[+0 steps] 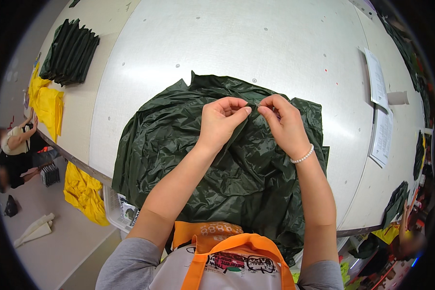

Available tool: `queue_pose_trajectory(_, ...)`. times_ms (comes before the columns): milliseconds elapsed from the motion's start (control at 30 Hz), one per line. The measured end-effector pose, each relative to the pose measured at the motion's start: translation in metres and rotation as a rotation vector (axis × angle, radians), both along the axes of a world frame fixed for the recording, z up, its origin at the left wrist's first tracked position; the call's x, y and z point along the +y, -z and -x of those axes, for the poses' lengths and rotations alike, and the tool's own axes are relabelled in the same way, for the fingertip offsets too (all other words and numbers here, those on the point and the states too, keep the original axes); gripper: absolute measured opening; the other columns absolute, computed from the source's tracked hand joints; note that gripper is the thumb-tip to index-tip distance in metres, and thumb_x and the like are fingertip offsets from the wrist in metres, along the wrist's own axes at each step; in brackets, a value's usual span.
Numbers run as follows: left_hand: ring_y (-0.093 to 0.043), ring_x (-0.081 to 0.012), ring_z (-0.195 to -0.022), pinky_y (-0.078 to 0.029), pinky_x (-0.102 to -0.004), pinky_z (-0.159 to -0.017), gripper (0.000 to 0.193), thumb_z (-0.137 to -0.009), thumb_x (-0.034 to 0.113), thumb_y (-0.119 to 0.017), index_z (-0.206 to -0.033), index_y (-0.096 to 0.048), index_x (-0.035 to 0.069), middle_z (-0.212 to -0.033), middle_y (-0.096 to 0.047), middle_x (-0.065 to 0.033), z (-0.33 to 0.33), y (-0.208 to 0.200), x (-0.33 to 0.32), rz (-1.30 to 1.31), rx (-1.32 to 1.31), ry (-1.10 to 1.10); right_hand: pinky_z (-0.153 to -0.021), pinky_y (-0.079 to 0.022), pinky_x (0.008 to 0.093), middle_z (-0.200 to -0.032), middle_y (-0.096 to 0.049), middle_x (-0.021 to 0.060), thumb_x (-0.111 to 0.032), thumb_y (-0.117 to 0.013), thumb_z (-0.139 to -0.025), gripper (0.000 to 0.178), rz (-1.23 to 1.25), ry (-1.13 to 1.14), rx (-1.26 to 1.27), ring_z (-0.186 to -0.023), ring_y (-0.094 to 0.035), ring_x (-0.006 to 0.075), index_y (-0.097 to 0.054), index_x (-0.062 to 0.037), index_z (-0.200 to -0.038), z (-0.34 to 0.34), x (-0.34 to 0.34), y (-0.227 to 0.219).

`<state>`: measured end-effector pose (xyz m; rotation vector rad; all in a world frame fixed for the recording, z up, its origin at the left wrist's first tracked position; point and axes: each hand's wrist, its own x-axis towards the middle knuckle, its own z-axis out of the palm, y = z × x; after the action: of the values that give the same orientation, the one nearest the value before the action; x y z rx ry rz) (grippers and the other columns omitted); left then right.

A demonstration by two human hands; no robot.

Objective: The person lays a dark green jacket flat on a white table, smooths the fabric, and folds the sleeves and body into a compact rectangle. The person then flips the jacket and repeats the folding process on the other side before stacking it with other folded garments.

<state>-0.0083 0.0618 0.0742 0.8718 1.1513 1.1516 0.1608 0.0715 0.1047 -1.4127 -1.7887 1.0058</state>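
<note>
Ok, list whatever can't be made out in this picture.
Head view, all of these:
What the right hand's fingertips grip: too small, partly covered by its own fingers.
Lowest part of the dark green fabric: hidden behind the person's clothing.
Right side of the white basket: hidden behind fabric and left forearm.
Lettering on the printed sheets: too small.

dark green, thin, glossy fabric, loosely heaped and heavily creased, spread in a broad mound on a white tabletop; upper margin jagged, a small edge pinched up near the upper centre, lower portion hanging over the tabletop's near edge.
</note>
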Motion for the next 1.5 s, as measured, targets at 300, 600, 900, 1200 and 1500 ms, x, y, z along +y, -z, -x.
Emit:
queue_pose_trajectory(300,-0.038,-0.0270,-0.132,-0.026,-0.0454,-0.110,0.045,-0.089,0.021,-0.054,-0.132,-0.049,0.011,-0.139,-0.045,-0.0086,0.037,0.012,-0.019,-0.727,0.780,0.697,-0.077,-0.048,0.0341,-0.093,-0.063,0.0166,-0.019,-0.060,-0.089,0.022,-0.062,0.668,-0.496,-0.084,-0.062,0.0272,-0.060,0.0011,-0.098,-0.225,-0.022,0.116)
queue_pose_trajectory(600,-0.016,-0.0288,-0.141,-0.012,-0.0497,-0.113,0.053,-0.093,0.038,-0.046,-0.143,-0.034,0.023,-0.152,-0.022,-0.0068,0.025,0.078,-0.041,-0.714,1.202,0.810,-0.089,-0.044,0.0432,-0.112,-0.058,0.0182,-0.022,-0.062,-0.086,0.034,0.163,0.962,-1.126,-0.104,-0.054,0.0350,-0.057,0.0000,-0.111,-0.287,-0.119,0.150)
queue_pose_trajectory(900,-0.020,-0.0265,-0.139,-0.012,-0.0491,-0.113,0.051,-0.093,0.040,-0.045,-0.140,-0.039,0.023,-0.150,-0.027,-0.0069,0.011,0.102,-0.043,-0.662,1.268,0.666,-0.099,-0.040,0.0403,-0.126,-0.052,0.0137,-0.012,-0.071,-0.071,0.056,-0.207,-0.298,-0.458,-0.114,-0.051,0.0306,-0.052,-0.0092,-0.124,-0.002,-0.146,0.046)
queue_pose_trajectory(1200,-0.038,-0.0260,-0.130,-0.029,-0.0417,-0.106,0.035,-0.093,0.031,-0.050,-0.120,-0.061,0.011,-0.139,-0.044,-0.0103,0.027,0.090,-0.018,-0.277,0.623,0.765,-0.059,-0.044,0.0435,-0.061,-0.054,0.0226,-0.035,-0.059,-0.087,0.042,0.402,0.044,-0.125,-0.059,-0.054,0.0406,-0.060,0.0038,-0.071,0.011,-0.110,0.122)
queue_pose_trajectory(1500,-0.058,-0.0248,-0.097,-0.048,-0.0342,-0.083,0.032,-0.073,0.017,-0.070,-0.102,-0.064,0.005,-0.101,-0.062,-0.0061,0.047,0.078,-0.091,-0.946,1.100,0.808,-0.060,-0.046,0.0446,-0.064,-0.060,0.0206,-0.033,-0.067,-0.080,0.040,0.405,0.085,-0.410,-0.058,-0.057,0.0375,-0.059,0.0037,-0.068,0.014,-0.099,0.126)
